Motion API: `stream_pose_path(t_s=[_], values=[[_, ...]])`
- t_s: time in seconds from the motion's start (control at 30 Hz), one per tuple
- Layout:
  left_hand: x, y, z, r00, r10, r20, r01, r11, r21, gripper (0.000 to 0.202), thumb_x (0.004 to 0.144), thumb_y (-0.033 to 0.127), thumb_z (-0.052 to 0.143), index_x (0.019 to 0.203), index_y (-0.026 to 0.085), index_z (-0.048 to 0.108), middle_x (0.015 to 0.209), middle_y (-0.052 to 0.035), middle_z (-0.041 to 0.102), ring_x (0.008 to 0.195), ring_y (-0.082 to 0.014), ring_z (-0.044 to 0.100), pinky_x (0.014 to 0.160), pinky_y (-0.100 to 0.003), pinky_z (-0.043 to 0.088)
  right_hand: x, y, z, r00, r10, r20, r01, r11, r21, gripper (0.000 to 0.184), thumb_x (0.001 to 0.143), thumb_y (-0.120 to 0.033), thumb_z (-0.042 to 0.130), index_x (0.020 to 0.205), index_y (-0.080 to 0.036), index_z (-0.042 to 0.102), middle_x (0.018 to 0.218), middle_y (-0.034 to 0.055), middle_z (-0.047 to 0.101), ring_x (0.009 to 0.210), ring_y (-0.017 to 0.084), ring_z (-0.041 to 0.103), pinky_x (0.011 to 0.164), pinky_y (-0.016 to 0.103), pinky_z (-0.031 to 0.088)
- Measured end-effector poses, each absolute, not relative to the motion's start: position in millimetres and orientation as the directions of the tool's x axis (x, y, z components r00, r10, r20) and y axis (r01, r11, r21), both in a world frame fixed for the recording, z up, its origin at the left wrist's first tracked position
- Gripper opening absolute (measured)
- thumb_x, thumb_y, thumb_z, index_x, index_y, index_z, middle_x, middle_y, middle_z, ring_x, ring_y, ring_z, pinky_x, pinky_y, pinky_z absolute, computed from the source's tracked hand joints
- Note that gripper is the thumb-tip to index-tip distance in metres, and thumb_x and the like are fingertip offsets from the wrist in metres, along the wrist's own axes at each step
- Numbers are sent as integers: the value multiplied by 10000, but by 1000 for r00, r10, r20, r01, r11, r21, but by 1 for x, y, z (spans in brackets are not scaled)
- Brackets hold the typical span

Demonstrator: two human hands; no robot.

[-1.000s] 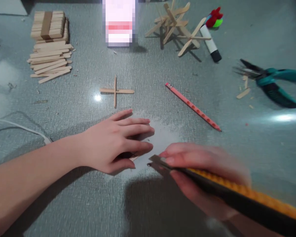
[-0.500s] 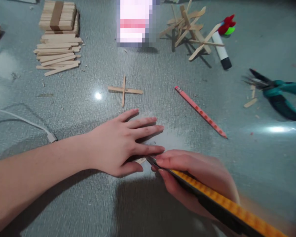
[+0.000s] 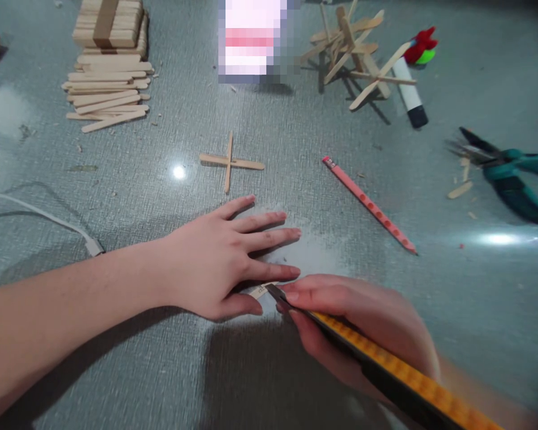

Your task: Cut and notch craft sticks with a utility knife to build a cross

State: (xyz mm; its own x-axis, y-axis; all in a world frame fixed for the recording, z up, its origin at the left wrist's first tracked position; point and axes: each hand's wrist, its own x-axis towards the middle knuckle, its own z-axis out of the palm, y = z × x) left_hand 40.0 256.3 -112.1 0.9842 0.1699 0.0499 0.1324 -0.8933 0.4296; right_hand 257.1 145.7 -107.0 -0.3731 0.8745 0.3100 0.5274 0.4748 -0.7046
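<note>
My left hand (image 3: 224,263) lies flat on the grey table (image 3: 161,370), fingers stretched out and spread, pressing down a wooden craft stick (image 3: 259,291) whose end peeks out under the fingers. My right hand (image 3: 363,328) is closed round a yellow and black utility knife (image 3: 385,367). The knife's blade tip rests at the exposed end of the stick, just beside my left thumb.
Two sticks crossed in a plus (image 3: 230,162) lie beyond my left hand. A pile of craft sticks (image 3: 107,77) sits far left, a stick structure (image 3: 349,48) and a glue stick (image 3: 410,89) far right. A pink pencil (image 3: 370,205), teal pliers (image 3: 506,173) and a white cable (image 3: 40,218) also lie about.
My right hand brought the knife leftward until its blade tip reached the stick under my left hand. The left hand has stayed flat in place.
</note>
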Motion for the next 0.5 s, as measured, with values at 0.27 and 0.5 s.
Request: stream_pose_path(t_s=[0.27, 0.5], values=[[41, 255, -112, 982, 179, 58, 136, -889, 436, 539, 945, 520, 586, 1436, 299, 587, 1631, -74, 405, 1518, -380, 358, 1241, -678, 198, 253, 141, -102, -396, 884, 250, 496, 435, -752, 227, 888, -61, 557, 996, -261, 570, 747, -4, 731, 626, 138, 711, 567, 253, 589], [42, 255, -111, 979, 197, 51, 154, -880, 450, 525, 926, 492, 594, 1416, 303, 606, 1625, -75, 415, 1510, -366, 378, 1244, -673, 194, 248, 140, -100, -385, 898, 211, 468, 387, -794, 192, 920, -87, 543, 991, -265, 554, 749, 0, 727, 627, 157, 695, 533, 284, 563]])
